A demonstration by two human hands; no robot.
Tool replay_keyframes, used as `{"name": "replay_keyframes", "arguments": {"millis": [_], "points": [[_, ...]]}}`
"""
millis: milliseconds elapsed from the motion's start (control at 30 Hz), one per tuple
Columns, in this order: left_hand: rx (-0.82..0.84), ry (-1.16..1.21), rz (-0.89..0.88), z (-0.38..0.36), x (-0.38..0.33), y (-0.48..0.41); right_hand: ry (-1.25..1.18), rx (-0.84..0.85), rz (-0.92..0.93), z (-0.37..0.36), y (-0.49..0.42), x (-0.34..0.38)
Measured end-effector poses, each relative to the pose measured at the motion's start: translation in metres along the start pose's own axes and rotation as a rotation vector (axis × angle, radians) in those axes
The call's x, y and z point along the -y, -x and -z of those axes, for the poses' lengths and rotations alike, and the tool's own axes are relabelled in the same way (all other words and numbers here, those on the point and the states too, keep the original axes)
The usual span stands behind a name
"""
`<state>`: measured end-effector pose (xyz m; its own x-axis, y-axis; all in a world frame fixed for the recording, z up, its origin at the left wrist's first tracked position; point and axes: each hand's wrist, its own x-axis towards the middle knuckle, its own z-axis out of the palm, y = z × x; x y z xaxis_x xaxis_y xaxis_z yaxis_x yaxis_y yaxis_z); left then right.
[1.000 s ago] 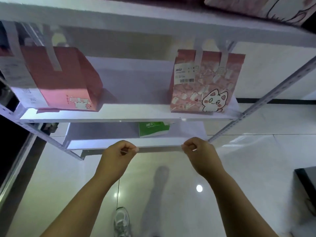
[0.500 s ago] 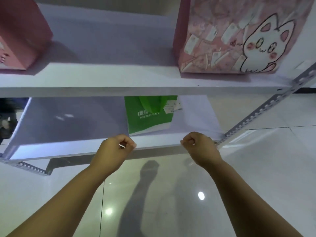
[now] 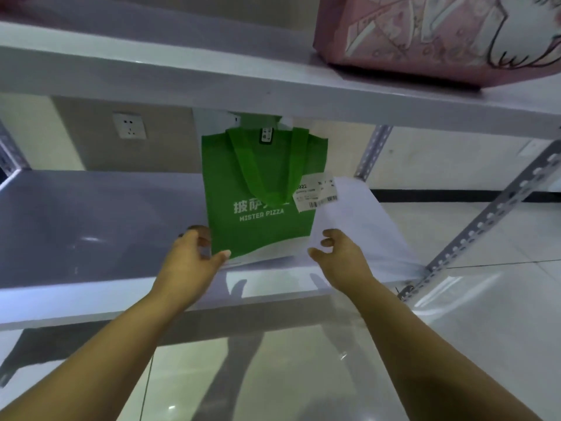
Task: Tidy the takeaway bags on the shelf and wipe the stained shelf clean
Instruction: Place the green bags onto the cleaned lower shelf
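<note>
**Head view.** Left hand point(image 3: 194, 259), centre frame: fingers spread, thumb tip touching the lower-left front corner of the green Mister Pizza bag point(image 3: 264, 192), the other fingers just beside its left edge and not closed on it. Right hand point(image 3: 340, 256): fingers relaxed and loosely bent, holding nothing, just beside the bag's lower-right corner; contact cannot be told. The bag stands upright on the lower shelf point(image 3: 91, 232), directly beyond and between the two hands. Its long axis is vertical, its printed face is toward the camera and its handles droop down the front. The left hand is the nearer to a hold. A two-sided grasp at the lower corners is the likely next move, and a soft bag may fold when lifted from there. A receipt label point(image 3: 317, 192) hangs at the bag's right edge. Upper right of the frame: pink cat bag point(image 3: 440, 34) on the upper shelf point(image 3: 182, 74).
</note>
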<state>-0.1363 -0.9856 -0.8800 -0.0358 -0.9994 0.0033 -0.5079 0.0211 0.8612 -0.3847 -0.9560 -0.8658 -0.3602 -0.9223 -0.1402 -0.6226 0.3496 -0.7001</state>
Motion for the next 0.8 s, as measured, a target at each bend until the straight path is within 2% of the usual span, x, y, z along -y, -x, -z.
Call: {"name": "replay_keyframes", "arguments": {"millis": [167,300,400,633,800], "points": [[-0.084,0.063,0.066,-0.011,0.005,-0.022,-0.035,0.076,0.002,-0.009,-0.032,0.003],[-0.082,0.184,0.073,-0.015,0.007,-0.034,-0.109,0.175,0.045,-0.015,-0.041,0.002],[-0.084,0.184,0.073,-0.013,0.008,-0.036,-0.131,0.131,0.077,-0.021,-0.039,0.001],[-0.057,0.084,0.05,-0.003,0.017,0.002,-0.187,-0.109,0.093,-0.023,-0.007,-0.008],[-0.072,0.079,0.059,0.013,0.02,0.046,-0.209,-0.076,0.088,-0.02,0.04,-0.012]]}}
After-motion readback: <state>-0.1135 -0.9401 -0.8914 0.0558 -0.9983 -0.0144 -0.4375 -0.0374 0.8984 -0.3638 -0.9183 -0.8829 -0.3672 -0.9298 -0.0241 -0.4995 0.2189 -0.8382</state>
